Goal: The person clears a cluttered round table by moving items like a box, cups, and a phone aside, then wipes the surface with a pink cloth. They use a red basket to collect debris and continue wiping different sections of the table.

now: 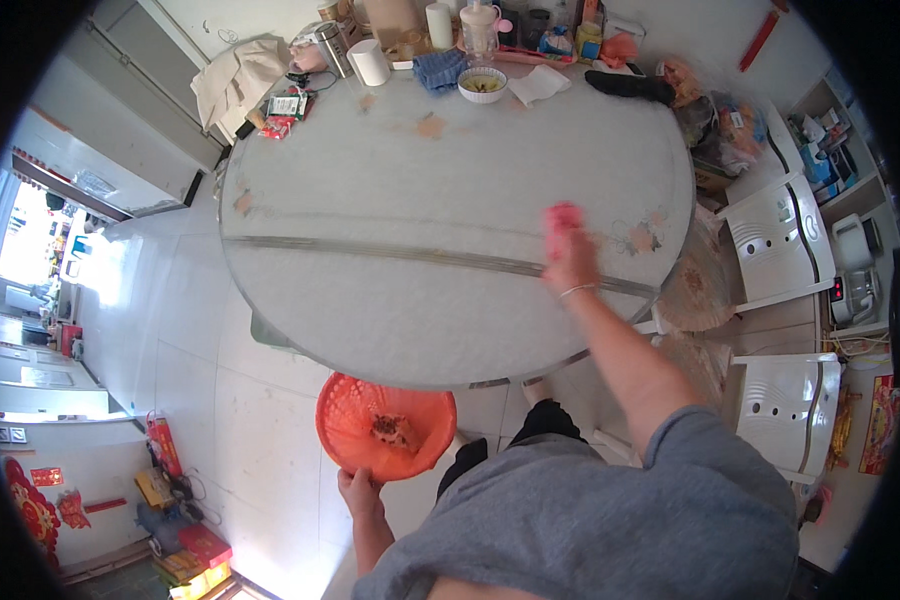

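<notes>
My right hand [572, 262], slightly blurred, holds a pink cloth [564, 223] over the right part of a large round table [390, 300] with a pale, frosted-looking top. A dark-edged seam crosses the table close to that hand. My left hand [361, 491] grips the near rim of an orange plastic basket [345, 427], held just beyond the table's near edge. Dark and pinkish scraps [394, 431] lie inside the basket; what they are I cannot tell.
Along the far edge stand a patterned bowl [482, 96], a blue cloth [440, 70], a paper roll [369, 63], a steel flask [333, 49] and several jars. Small packets [285, 106] lie at the far left. White chairs [776, 244] and plastic bags [739, 135] are on the right.
</notes>
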`<state>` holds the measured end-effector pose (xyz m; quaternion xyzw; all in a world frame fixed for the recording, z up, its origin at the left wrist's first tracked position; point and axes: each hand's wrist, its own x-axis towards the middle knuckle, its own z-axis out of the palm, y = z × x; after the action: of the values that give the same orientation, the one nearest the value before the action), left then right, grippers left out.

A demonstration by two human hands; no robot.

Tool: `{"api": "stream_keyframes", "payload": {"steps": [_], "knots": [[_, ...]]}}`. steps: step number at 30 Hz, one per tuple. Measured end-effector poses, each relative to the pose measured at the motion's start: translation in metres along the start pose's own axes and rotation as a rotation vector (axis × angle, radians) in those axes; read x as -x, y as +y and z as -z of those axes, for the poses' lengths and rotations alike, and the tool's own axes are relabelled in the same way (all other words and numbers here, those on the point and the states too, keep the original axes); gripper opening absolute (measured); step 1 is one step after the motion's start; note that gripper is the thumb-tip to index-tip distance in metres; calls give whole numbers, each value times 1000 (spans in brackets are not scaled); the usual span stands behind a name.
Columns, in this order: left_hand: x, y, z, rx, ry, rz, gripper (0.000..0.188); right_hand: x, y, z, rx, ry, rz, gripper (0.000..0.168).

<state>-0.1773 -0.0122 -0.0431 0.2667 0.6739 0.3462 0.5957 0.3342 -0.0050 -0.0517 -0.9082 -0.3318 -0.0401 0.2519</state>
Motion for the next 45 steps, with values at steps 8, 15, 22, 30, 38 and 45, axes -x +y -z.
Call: {"api": "stream_keyframes", "payload": {"steps": [8, 15, 22, 30, 38, 45], "knots": [[-32, 12, 21, 13, -45, 8, 25, 184, -202, -55, -669, -679, 605, 21], [-79, 32, 46, -15, -128, 9, 22, 109, -157, -28, -993, -663, -150, 25], [-104, 59, 21, -46, -57, -5, 25, 17, -105, -1, -303, -143, -35, 41], [-99, 76, -5, -55, 53, 53, 27, -102, -130, -63, -576, -309, 1, 36], [-88, 79, -30, -91, 215, 59, 23, -351, -66, -125, -810, -100, -579, 39], [-93, 83, -42, -128, 266, 90, 24, -393, -40, -133, -866, -273, -748, 34]]}}
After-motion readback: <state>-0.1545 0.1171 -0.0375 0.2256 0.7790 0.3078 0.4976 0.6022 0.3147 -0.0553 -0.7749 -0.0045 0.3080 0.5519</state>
